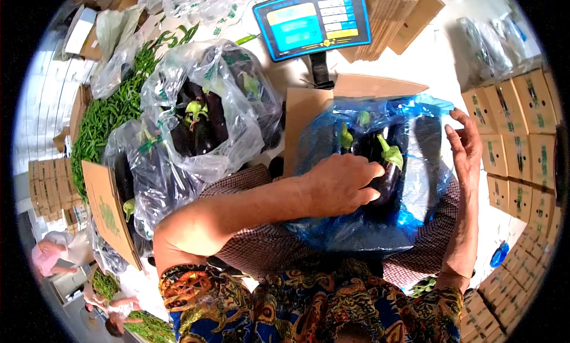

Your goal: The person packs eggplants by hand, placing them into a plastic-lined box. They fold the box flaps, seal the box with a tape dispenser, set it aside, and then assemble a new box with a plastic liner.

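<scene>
A cardboard box [309,114] lined with a blue plastic bag [424,183] stands in front of my lap. Several dark eggplants with green stems lie in the bag, among them an eggplant [389,180] near the middle. My left hand [347,186] reaches across from the left with curled fingers around that eggplant; some fingers are hidden under the hand. At the bag's right edge is my right hand [466,141], its thumb and index finger apart and the index fingertip close to the blue plastic.
A scale display [312,22] stands behind the box. Clear bags of eggplants [202,114] and a heap of green peppers [116,117] lie left. Flat cardboard [380,19] is stacked at the back. Packed cartons [513,147] line the right. Other people [116,310] are at lower left.
</scene>
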{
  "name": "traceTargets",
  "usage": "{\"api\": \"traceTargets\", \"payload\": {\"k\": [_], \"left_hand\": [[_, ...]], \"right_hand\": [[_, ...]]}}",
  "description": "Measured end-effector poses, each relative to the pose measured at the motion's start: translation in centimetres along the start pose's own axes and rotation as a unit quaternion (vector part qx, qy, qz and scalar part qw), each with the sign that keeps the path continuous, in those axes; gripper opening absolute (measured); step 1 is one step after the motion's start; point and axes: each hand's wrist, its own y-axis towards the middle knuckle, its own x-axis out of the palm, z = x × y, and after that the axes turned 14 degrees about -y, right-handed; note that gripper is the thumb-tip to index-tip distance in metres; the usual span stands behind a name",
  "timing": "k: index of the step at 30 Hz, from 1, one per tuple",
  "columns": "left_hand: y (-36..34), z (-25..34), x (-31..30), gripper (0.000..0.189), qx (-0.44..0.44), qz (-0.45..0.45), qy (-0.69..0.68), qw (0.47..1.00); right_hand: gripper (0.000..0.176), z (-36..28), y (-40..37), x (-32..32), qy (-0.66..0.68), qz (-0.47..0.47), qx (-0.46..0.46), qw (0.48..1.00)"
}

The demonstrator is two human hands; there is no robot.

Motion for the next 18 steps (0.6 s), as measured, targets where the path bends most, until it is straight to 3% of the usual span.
{"api": "traceTargets", "payload": {"k": [2,3,5,7,9,11,13,15,17,18], "left_hand": [[-0.6,2.1,-2.6,0.034,-0.016,-0.015,-0.057,0.998],[-1.3,2.6,-4.0,0.034,-0.027,-0.018,-0.087,0.996],[-4.2,1.6,-6.7,0.032,0.019,0.061,-0.051,0.997],[-8.0,0.0,-9.7,0.03,-0.047,0.152,-0.117,0.98],[-12.4,-1.7,-12.3,0.03,-0.198,0.267,-0.146,0.932],[-17.2,-7.0,-13.3,0.028,-0.213,0.36,-0.193,0.887],[-22.3,-14.9,-13.9,0.029,-0.237,0.395,-0.13,0.878],[-23.1,-16.3,-13.9,0.027,-0.299,0.444,-0.031,0.844],[-22.4,-18.0,-14.2,0.028,-0.285,0.466,0.087,0.833],[-21.3,-18.3,-14.7,0.031,-0.295,0.477,0.059,0.826]], "right_hand": [[0.031,-0.3,-0.1,0.4,0.012,0.002,-0.002,1.0],[0.031,0.9,0.1,0.8,0.01,0.023,-0.047,0.999],[0.03,-0.6,-0.5,0.7,-0.006,-0.008,-0.035,0.999],[0.026,-1.8,-0.9,1.3,-0.003,-0.033,-0.043,0.999],[0.026,-3.0,-1.4,2.1,-0.017,-0.058,-0.067,0.996],[0.024,-4.8,-1.8,2.8,-0.044,-0.096,-0.06,0.993],[0.022,-5.3,-2.1,3.7,-0.086,-0.151,-0.121,0.977],[0.02,-8.1,-2.9,4.5,-0.072,-0.216,-0.131,0.965],[0.02,-9.2,-3.1,5.6,-0.115,-0.199,-0.233,0.945],[0.019,-10.2,-3.4,6.0,-0.094,-0.211,-0.211,0.95]]}}
